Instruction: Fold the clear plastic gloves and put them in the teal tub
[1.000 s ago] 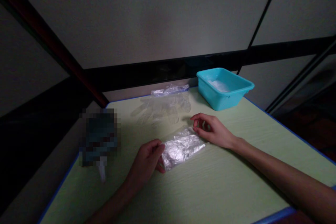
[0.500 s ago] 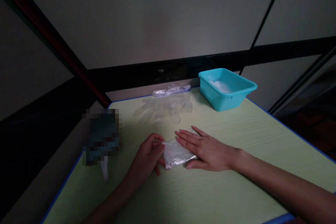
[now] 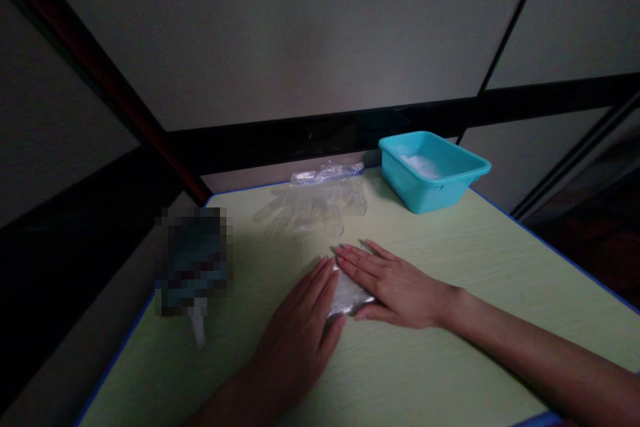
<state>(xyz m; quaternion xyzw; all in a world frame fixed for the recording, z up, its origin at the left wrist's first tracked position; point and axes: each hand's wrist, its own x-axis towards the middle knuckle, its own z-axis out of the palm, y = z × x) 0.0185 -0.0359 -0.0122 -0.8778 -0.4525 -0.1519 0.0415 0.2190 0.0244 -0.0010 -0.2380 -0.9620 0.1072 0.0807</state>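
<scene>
The folded plastic bag (image 3: 347,297) lies flat on the pale green desk (image 3: 450,360), near its middle, and only a small crinkled, shiny patch of it shows between the two hands that cover it. The left hand (image 3: 305,337) rests palm down on the bag's left part, its fingers (image 3: 320,283) straight and held close together, pointing away from the person. The right hand (image 3: 393,287) lies palm down over the bag's right part, fingers stretched out flat and slightly fanned toward the left, their tips just beside those of the left hand. Neither hand pinches anything; both simply press down flat. Farther back on the desk, well apart from the hands, lie thin clear plastic gloves (image 3: 310,208), spread out and hard to make out in the dim light, and behind them, at the far edge, a crumpled clear plastic wrapper (image 3: 327,173). At the far right corner stands a turquoise tub (image 3: 433,170) with something pale inside. At the desk's left edge sits a blurred object (image 3: 193,260) that I cannot identify.
</scene>
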